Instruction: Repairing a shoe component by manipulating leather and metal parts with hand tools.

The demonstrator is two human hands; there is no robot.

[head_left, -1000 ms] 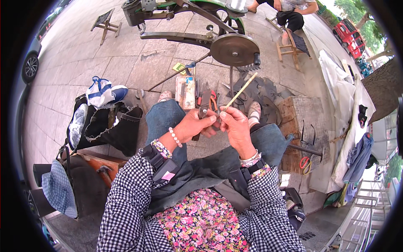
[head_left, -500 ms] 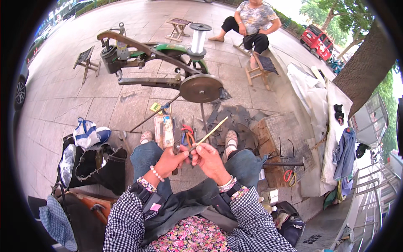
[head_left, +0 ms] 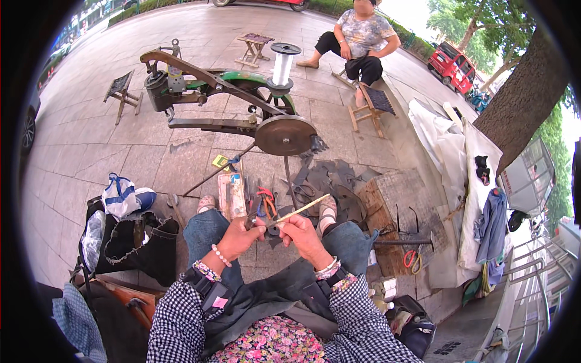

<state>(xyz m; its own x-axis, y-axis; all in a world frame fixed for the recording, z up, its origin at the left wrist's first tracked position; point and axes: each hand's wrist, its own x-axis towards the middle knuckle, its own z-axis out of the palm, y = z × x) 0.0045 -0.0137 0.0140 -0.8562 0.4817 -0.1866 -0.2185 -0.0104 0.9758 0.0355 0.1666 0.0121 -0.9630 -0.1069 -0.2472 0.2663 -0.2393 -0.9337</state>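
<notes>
Both my hands meet above my lap, between my knees. My right hand (head_left: 304, 236) is closed, with the thin pale-yellow stick (head_left: 302, 209) pinched between thumb and fingers. The stick slants up to the right. A small dark piece (head_left: 273, 231) shows between the two hands, near the stick's lower end. My left hand (head_left: 238, 237) is closed with its thumb toward that piece; a narrow dark thing (head_left: 251, 215) sticks up by its fingers, too small to name. Just beyond lie orange-handled pliers (head_left: 266, 202) and dark scissors (head_left: 304, 193).
A hand-cranked sewing machine (head_left: 224, 91) with a white thread spool (head_left: 282, 68) stands ahead. Dark scraps (head_left: 336, 175) lie under it, beside a tool tray (head_left: 232, 192). A wooden board (head_left: 393, 199) is at right, black bags (head_left: 145, 242) at left. A person (head_left: 365, 42) sits beyond.
The pale stick now slants lower and flatter to the right. My right hand has turned slightly, and the small dark piece between my hands shows more. The whole view has shifted a little.
</notes>
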